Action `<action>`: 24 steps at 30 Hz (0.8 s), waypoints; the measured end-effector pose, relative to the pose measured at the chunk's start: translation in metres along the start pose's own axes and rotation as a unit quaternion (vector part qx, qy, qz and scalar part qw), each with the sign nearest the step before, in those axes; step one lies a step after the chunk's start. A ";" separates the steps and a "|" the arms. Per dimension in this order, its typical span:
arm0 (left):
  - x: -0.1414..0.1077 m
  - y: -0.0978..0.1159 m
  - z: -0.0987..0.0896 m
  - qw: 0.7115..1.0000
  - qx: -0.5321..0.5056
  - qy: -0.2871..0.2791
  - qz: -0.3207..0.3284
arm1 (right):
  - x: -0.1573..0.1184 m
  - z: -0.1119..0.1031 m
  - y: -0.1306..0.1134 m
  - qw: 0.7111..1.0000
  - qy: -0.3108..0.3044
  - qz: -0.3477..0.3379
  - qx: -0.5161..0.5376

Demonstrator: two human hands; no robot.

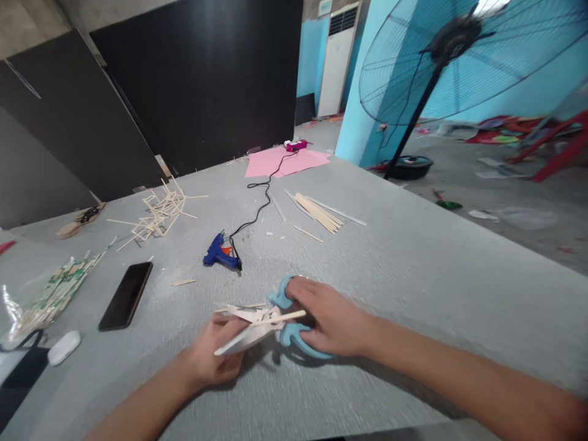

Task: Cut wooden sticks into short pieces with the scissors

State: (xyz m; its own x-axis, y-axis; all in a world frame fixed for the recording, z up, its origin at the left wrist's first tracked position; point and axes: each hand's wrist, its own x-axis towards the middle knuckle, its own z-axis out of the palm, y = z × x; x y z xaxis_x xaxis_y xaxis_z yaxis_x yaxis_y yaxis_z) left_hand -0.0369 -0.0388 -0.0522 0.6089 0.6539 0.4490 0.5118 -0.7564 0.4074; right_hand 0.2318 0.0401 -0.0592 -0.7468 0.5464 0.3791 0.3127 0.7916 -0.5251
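Note:
My right hand [333,315] is closed through the handles of a pair of scissors with light-blue grips [288,334]. The blades are spread and point left, toward my left hand [218,352]. Pinched in the left hand's fingers is a thin wooden stick [291,316], which runs between the blades and pokes out toward the right hand. Part of the left hand's fingers is hidden behind the lower blade. Beyond both hands lies a blue hot glue gun [221,252] on its side, and a short piece of stick [182,282] rests to its left.
On the grey table [413,294] are a phone [125,296], a white case [64,348], a bag of sticks [62,285], a stick framework [160,211], a stick bundle [319,212] and pink paper [275,162]. A black cord [261,211] crosses the middle. A fan [452,46] stands right.

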 end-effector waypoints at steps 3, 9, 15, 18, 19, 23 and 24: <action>0.002 0.004 -0.002 1.000 0.023 0.001 -0.009 | -0.001 0.002 0.000 1.000 0.020 -0.002 0.001; 0.008 0.010 -0.004 0.999 0.020 -0.014 -0.035 | -0.002 0.006 0.000 0.999 0.029 0.000 0.039; -0.002 0.002 0.000 0.998 0.056 -0.029 0.005 | -0.002 0.006 -0.003 0.999 0.019 0.008 0.030; -0.013 -0.008 0.003 0.993 0.101 -0.055 0.027 | -0.004 0.007 -0.004 1.000 0.024 0.006 0.019; -0.016 -0.011 0.005 0.990 0.114 -0.070 0.033 | -0.004 0.007 -0.004 1.000 0.024 0.002 0.017; -0.026 -0.020 0.014 0.967 0.158 -0.196 0.029 | -0.006 0.006 -0.005 0.999 0.029 -0.029 0.017; -0.027 -0.021 0.017 0.960 0.165 -0.225 0.024 | -0.006 0.006 -0.005 0.998 0.038 -0.037 0.017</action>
State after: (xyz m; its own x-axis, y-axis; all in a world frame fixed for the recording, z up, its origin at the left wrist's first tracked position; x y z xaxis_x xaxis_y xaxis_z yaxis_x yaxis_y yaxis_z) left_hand -0.0541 -0.0406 -0.0866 0.7991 0.5998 0.0417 0.5951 -0.7989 0.0872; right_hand 0.2312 0.0314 -0.0628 -0.7205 0.5067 0.4734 0.2370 0.8215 -0.5186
